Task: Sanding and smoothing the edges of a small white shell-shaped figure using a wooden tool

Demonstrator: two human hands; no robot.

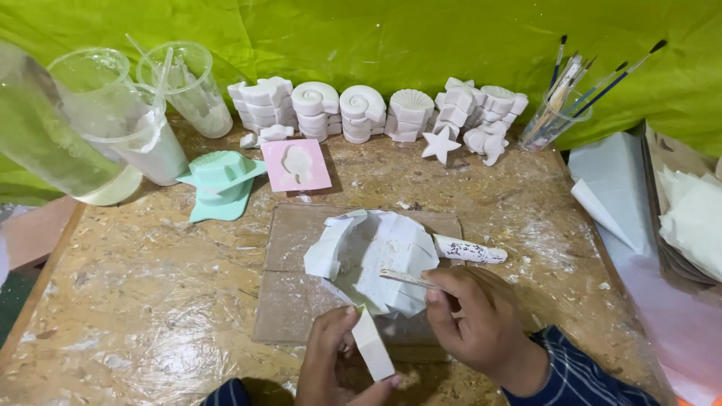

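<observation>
**Trimming a white cast block at the near edge of the surface**

Nearest the camera, at the near edge of the surface (150, 316): left hand (335, 361) with grip closed around a small white cast block (374, 347), held tilted, one end toward the right hand. Right hand (481, 323) just beside it, grip pinched narrow on a thin scraping tool (406, 278), tip pointing left over the crumpled white paper (376, 256). Paper spread on a cardboard sheet (293, 301) in the middle of the surface, with a white-smeared tube (470, 250) lying at its right edge.

Step in hand, judging from the pose: cleaning or trimming the block's edges over the paper. Next move calls for a steady left grip, the tool's edge brought flat against the block, light strokes so no corner chips.

Toward the far edge: a row of white shell-shaped casts (361, 109), a white star cast (440, 144), a pink mould (295, 164) and a green mould (222, 180). At the far left corner, clear plastic cups (113, 113); at the far right, a cup of paintbrushes (560, 105). Beyond the right edge, stacked white paper sheets (692, 218).
</observation>
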